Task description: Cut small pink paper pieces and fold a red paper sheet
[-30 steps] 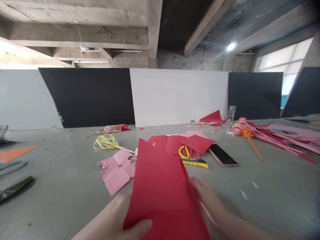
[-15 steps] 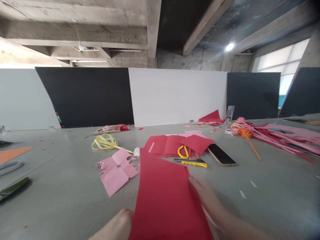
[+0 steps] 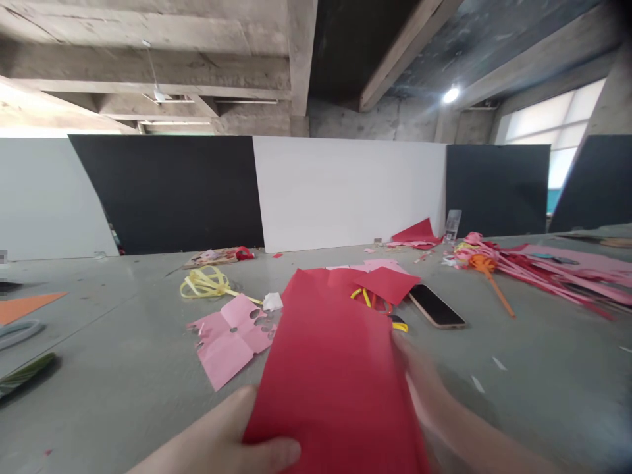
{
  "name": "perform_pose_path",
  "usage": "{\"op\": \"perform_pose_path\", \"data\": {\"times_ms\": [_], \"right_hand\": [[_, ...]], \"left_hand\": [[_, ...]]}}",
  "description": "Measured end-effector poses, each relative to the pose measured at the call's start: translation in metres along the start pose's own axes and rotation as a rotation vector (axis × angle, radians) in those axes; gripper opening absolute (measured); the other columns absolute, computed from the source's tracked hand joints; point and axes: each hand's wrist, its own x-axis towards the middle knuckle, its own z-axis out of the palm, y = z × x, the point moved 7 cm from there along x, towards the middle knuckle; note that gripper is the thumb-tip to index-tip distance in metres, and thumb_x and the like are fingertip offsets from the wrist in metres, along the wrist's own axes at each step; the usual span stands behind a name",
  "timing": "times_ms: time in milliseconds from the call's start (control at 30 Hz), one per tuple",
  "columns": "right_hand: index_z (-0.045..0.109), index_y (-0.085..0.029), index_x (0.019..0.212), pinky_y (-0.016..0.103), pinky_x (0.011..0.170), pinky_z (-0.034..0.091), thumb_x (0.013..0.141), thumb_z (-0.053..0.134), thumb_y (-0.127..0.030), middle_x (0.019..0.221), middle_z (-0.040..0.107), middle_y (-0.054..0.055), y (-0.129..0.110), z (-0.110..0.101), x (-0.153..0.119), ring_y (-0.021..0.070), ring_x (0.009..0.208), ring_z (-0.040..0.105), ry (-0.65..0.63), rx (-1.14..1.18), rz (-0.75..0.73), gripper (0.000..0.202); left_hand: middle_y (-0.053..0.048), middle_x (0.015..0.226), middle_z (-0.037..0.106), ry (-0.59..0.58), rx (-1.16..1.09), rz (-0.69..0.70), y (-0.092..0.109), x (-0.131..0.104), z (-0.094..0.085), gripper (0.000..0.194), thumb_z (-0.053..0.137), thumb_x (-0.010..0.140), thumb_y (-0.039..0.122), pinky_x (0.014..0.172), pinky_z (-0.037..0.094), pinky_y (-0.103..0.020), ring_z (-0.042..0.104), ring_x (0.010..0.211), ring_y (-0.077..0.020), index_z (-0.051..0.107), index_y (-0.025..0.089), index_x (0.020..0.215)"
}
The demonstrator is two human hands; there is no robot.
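A folded sheet of red paper stands up in front of me, held between both hands. My left hand is closed on its lower left edge, the thumb lying across the front and the other fingers hidden behind. At the right edge, my right hand is closed on the paper; it is blurred and its fingertips are partly hidden. Behind the sheet's upper right corner, yellow scissor handles and the end of a yellow utility knife peek out.
A pink cut paper lies on the grey table, near a yellow ribbon bundle. More red paper and a phone sit beyond my right hand. Pink strips and an orange paper flower lie at the right.
The red paper has tipped and spread, now covering more of the scissors and knife. My left thumb has come over its front, and my right hand has shifted slightly right.
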Motion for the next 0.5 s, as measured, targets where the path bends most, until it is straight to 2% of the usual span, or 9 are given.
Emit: {"op": "perform_pose_path", "data": {"times_ms": [67, 133, 267, 400, 500], "right_hand": [[0.062, -0.021, 0.096, 0.038, 0.079, 0.045, 0.078, 0.052, -0.047, 0.101, 0.066, 0.006, -0.003, 0.002, 0.002, 0.0270, 0.099, 0.056, -0.059, -0.048, -0.024, 0.033], [0.061, -0.020, 0.096, 0.035, 0.074, 0.045, 0.080, 0.049, -0.047, 0.094, 0.067, 0.006, -0.003, 0.003, 0.005, 0.0237, 0.089, 0.060, -0.134, -0.127, -0.034, 0.033], [0.059, -0.018, 0.090, 0.028, 0.064, 0.043, 0.078, 0.053, -0.047, 0.076, 0.067, 0.003, 0.013, -0.003, 0.010, 0.0166, 0.068, 0.061, -0.163, -0.301, 0.059, 0.032], [0.055, -0.019, 0.092, 0.028, 0.063, 0.044, 0.072, 0.058, -0.048, 0.080, 0.066, 0.004, 0.029, -0.005, 0.010, 0.0179, 0.070, 0.062, -0.193, -0.444, 0.121, 0.036], [0.053, -0.018, 0.095, 0.031, 0.064, 0.045, 0.071, 0.058, -0.049, 0.084, 0.065, 0.007, 0.029, -0.004, 0.009, 0.0213, 0.075, 0.061, -0.211, -0.622, 0.025, 0.039]], "left_hand": [[0.001, 0.099, 0.067, -0.038, -0.109, -0.066, -0.002, 0.005, -0.005, 0.043, 0.062, 0.072, 0.031, 0.076, 0.052, -0.039, 0.064, 0.087, -0.0258, 0.055, 0.028, 0.114], [-0.002, 0.101, 0.067, -0.027, -0.226, -0.131, -0.007, 0.013, -0.013, 0.052, 0.063, 0.072, 0.033, 0.076, 0.052, -0.039, 0.064, 0.087, -0.0263, 0.049, 0.025, 0.121], [-0.005, 0.106, 0.064, 0.128, -0.246, -0.160, -0.022, 0.030, -0.038, 0.063, 0.065, 0.072, 0.035, 0.077, 0.052, -0.038, 0.063, 0.089, -0.0266, 0.039, 0.023, 0.129], [-0.007, 0.109, 0.063, 0.160, -0.283, -0.152, -0.032, 0.040, -0.047, 0.066, 0.068, 0.070, 0.033, 0.078, 0.051, -0.038, 0.060, 0.095, -0.0283, 0.040, 0.021, 0.128], [-0.008, 0.108, 0.063, 0.144, -0.323, -0.157, -0.033, 0.040, -0.044, 0.068, 0.069, 0.069, 0.031, 0.078, 0.051, -0.039, 0.061, 0.094, -0.0289, 0.038, 0.022, 0.129]]}}
